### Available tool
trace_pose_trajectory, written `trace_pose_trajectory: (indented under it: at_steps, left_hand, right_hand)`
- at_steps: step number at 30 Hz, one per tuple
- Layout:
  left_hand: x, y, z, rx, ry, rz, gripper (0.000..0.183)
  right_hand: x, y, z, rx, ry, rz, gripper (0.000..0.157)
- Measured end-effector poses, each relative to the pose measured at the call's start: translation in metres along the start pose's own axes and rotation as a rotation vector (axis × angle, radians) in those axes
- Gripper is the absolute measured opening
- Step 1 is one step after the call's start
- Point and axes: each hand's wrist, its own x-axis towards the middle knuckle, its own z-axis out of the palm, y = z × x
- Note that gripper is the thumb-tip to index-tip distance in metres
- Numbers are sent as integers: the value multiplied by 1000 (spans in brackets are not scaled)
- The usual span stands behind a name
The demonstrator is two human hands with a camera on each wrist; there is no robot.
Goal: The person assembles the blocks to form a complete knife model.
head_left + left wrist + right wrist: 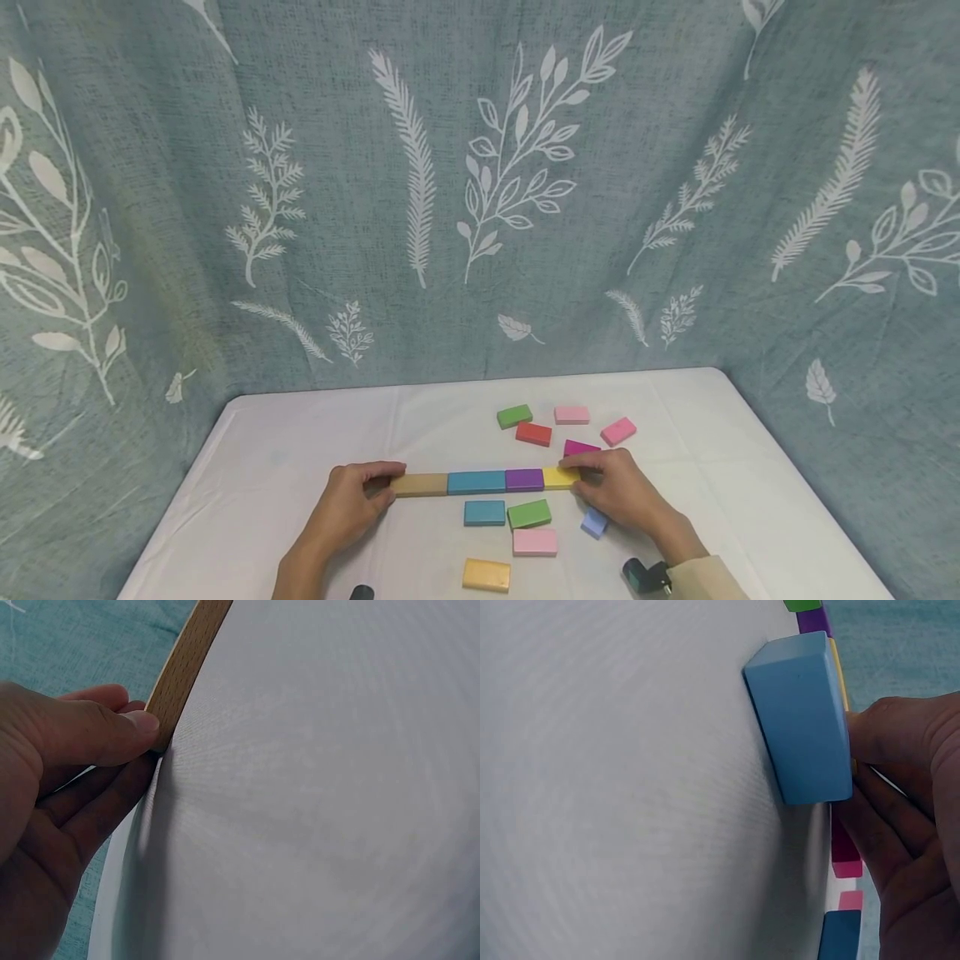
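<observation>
Row of four blocks (486, 482), set end to end roughly parallel to the far edge of the table (247, 450). The outer end of the tan block (422, 485) is pinched by the fingers of the left hand (348, 504); a blue block (474, 482) and a purple block (524, 480) are placed next in line. The yellow block (558, 477), toward the right edge, is held between the fingers of the right hand (621, 492). A light-blue block (593, 523) is seen just beside the right hand.

Straight row of 4 touching blocks (480, 482), tan, blue, purple, yellow, held at both ends
</observation>
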Motion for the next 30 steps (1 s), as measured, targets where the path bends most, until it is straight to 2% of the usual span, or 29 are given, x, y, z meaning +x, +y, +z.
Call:
trace_pose_trajectory:
  at_steps: [21, 30]
  left_hand:
    - [0, 2, 1, 13, 2, -1, 37]
    - [-1, 2, 0, 21, 3, -3, 37]
  right_hand:
    - [-1, 1, -1, 18, -12, 17, 38]
    - [-2, 1, -10, -22, 12, -40, 37]
